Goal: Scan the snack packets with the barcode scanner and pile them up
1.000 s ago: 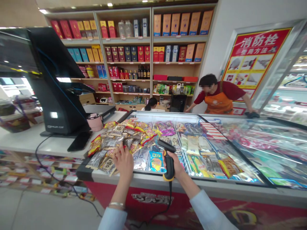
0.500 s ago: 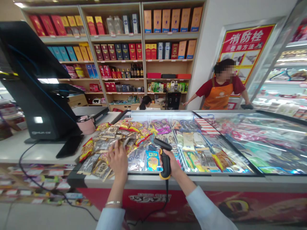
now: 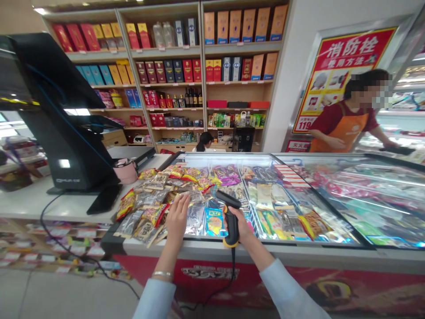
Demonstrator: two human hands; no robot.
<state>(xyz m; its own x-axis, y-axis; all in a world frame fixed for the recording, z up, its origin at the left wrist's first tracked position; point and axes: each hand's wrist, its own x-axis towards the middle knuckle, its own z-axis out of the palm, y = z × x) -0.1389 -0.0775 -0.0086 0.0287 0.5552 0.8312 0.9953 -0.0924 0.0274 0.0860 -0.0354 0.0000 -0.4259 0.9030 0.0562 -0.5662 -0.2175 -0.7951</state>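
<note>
My right hand (image 3: 241, 225) is wrapped round the grip of a black and yellow barcode scanner (image 3: 231, 226), its head pointing left over the freezer's glass top. A cable hangs from the scanner's base. Over the right part of a heap of snack packets (image 3: 151, 199), my left hand (image 3: 177, 217) holds a greyish snack packet (image 3: 196, 196) at its fingertips; the thumb is hidden. Around that hand lie red-yellow packets and brown-grey ones, spread on the freezer's left end.
A chest freezer (image 3: 259, 244) with goods under glass spans the front. On the left counter (image 3: 69, 206) stand a checkout screen (image 3: 69, 115), a pink cup (image 3: 126, 170) and a dark phone-like slab (image 3: 104, 199). A co-worker in an orange apron (image 3: 352, 133) stands behind; another person (image 3: 204, 141) is lower down.
My left hand has moved right with a greyish packet, uncovering a red-yellow one. The scanner stays in my right hand. The co-worker has shifted right, and the view has turned slightly.
</note>
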